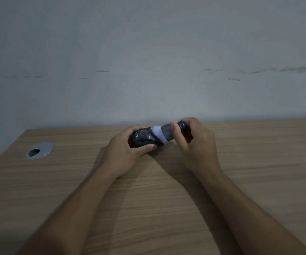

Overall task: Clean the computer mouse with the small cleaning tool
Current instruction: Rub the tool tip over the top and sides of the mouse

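Observation:
A dark computer mouse (144, 138) with pale marks on its shell is held just above the wooden desk (148, 190), near the back edge. My left hand (124, 150) grips it from the left, thumb along its near side. My right hand (194, 142) holds a small cleaning tool (168, 133) with a dark body and a rounded dark end. Its white brush tip (158, 134) rests against the right end of the mouse and looks blurred. Part of the mouse is hidden by my left fingers.
A round silver cable grommet (39, 150) is set into the desk at the left. The desk's left edge runs diagonally at far left. A grey scuffed wall (148, 61) stands right behind the desk.

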